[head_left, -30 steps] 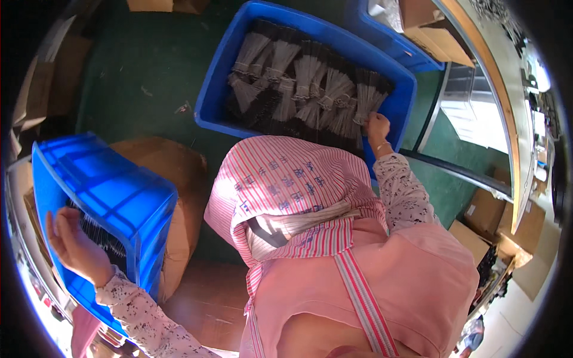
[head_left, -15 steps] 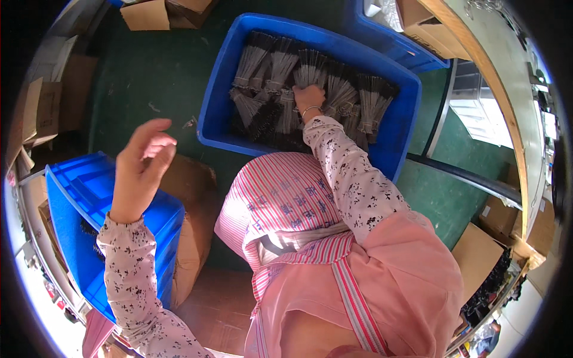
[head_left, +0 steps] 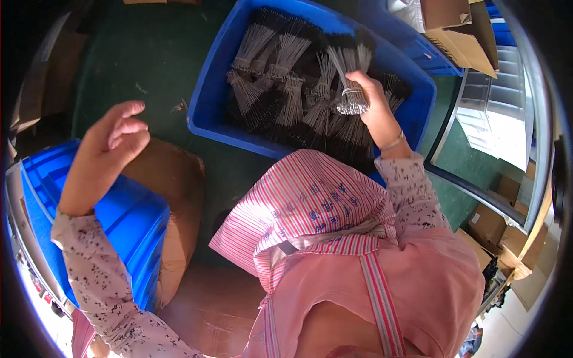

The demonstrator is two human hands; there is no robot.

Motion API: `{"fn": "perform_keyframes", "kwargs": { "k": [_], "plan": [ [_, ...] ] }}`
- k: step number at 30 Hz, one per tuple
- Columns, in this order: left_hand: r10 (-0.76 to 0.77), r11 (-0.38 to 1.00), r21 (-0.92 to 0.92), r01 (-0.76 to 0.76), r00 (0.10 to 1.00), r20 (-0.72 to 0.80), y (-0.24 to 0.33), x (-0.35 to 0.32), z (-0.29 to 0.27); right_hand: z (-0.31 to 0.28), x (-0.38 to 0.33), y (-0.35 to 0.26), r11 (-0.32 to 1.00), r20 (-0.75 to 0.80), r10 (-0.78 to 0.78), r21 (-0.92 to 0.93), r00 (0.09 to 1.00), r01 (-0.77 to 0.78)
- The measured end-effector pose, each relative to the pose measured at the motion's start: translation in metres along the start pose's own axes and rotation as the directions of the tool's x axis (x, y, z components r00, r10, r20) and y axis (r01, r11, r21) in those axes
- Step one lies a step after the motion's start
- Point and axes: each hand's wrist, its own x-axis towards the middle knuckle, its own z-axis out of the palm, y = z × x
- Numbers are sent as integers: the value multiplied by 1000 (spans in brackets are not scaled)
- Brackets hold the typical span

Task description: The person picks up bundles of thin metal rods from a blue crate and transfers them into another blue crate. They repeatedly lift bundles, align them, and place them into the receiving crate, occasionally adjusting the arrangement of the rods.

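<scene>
My right hand [head_left: 378, 114] is closed round a bundle of thin wire-stemmed brushes [head_left: 352, 100], lifted above a large blue bin [head_left: 200, 98]. A band circles the bundle near its looped wire ends, which point toward me. Inside the bin lie several similar bundles [head_left: 289, 53] with grey wire stems and black bristly ends, some banded and tilted across each other. My left hand [head_left: 106, 152] hangs in the air at the left, fingers loosely bent, the thumb apart, with nothing in it. Below it is a blue plastic bin [head_left: 134, 206].
A brown carton [head_left: 182, 173] stands beside the left blue bin. Another blue bin [head_left: 427, 53], with an open cardboard box [head_left: 456, 45] by it, is at the far right. A dark metal bar [head_left: 477, 194] runs across the right side. Green floor [head_left: 131, 53] shows at the left.
My right hand has come up out of the bin and moved right, bringing a bundle with it. My left hand has shifted left, still holding nothing. The view has also shifted.
</scene>
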Motion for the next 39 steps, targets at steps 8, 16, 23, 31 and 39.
{"fn": "perform_keyframes", "kwargs": {
  "k": [8,16,23,31,39],
  "plan": [
    [24,949,-314,25,988,150,5,5,24,203,-111,9,978,657,-88,201,748,-61],
    [-155,705,-706,66,986,-63,37,12,37,185,-88,29,865,559,-408,-17,722,502],
    [-196,686,-727,-1,963,-185,49,-4,30,-94,35,72,314,-250,-842,-948,478,56],
    [-288,652,-757,51,940,-185,41,0,27,-154,28,74,400,-411,-424,-885,807,-240],
    [-221,624,-781,-32,951,-216,40,-5,19,-174,41,78,181,-395,-305,-917,867,-354]
  ]
}}
